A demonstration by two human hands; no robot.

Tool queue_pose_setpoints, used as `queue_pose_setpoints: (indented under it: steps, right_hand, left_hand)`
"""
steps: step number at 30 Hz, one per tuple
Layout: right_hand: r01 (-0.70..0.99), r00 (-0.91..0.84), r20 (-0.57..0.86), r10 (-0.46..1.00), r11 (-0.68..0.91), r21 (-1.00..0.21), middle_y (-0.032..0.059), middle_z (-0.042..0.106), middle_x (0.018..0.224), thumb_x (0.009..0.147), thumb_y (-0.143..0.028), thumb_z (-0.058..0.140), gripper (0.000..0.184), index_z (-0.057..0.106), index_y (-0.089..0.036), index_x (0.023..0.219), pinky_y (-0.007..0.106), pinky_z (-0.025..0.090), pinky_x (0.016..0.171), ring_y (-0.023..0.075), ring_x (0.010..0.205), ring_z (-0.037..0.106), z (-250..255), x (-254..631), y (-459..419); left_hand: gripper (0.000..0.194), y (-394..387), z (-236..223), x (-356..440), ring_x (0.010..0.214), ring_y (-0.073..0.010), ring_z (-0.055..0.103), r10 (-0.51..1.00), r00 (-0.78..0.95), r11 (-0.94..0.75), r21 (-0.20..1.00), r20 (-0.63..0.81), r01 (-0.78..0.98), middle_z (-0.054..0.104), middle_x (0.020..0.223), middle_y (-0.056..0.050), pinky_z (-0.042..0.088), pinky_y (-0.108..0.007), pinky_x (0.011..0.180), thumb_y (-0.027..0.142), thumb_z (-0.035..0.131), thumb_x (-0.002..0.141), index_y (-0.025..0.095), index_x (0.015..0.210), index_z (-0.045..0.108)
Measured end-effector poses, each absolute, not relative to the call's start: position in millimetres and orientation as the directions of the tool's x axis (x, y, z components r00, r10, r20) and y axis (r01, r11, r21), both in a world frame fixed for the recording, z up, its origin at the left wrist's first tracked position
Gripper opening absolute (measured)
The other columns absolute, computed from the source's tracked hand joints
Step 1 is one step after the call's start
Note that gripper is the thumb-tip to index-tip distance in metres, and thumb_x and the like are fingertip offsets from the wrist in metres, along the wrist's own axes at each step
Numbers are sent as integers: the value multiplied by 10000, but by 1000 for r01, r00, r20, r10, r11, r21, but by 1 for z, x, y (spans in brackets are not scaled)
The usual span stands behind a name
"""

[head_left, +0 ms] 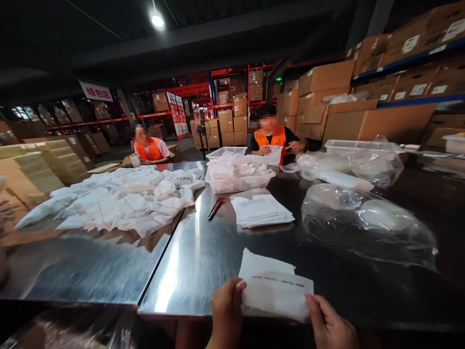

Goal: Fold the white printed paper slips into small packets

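Head view: both hands hold a flat white packet (276, 295) at the near edge of a steel table (196, 257).

The left hand (227, 312) pinches its left end, thumb on top; the right hand (329, 325) grips its lower right corner. Beyond lie a stack of white sheets (260, 211), a red and black pen (215, 208), a white basket (240, 183) of packets and a clear plastic bag (366, 225). Two people in orange vests sit at the far side.

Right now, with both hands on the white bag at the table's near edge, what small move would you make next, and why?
Probably press the flat white paper bag down onto the steel table: the left hand and right hand pinch its ends, its near edge overhanging.
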State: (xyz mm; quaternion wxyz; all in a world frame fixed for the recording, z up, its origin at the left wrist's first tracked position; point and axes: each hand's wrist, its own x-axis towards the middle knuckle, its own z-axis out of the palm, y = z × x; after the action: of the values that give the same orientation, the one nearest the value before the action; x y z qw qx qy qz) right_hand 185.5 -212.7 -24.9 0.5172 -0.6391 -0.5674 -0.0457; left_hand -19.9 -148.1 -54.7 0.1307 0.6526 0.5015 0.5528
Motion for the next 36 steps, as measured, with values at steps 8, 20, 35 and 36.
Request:
queue_pose_setpoints:
  steps: [8,20,35,36]
  right_hand:
    - [956,209,820,533,67,-287,1,556,454,1026,-508,275,600,594,-229,601,256,428,317,160,359,561,-34,180,-217]
    - [963,203,804,559,32,-266,-5,580,454,1028,-510,274,621,609,-230,586,272,400,280,176,349,566,-35,187,-216]
    - [978,150,731,666,8,-208,-28,578,441,1034,-494,249,600,617,-261,621,269,382,288,187,335,561,-44,194,-211]
    - [978,151,724,673,6,-211,-25,580,445,1033,-497,245,601,607,-264,614,275,382,294,194,339,564,-46,194,-210]
  left_hand:
    - [483,-158,-55,-17,471,-214,593,852,-127,-336,716,508,612,590,528,-13,431,-291,471,556,308,983,250,704,558]
    - [525,-155,-42,-19,515,-212,569,929,-133,-239,833,346,499,560,567,-12,417,-307,509,642,246,963,232,771,511]
    - [459,-157,-71,-19,469,-192,573,894,-169,-248,773,415,584,598,543,-8,373,-261,476,552,330,970,193,1008,614]
    - [439,-156,-70,-18,471,-192,575,898,-163,-247,775,408,582,599,544,-7,366,-259,476,528,328,974,196,1009,613]
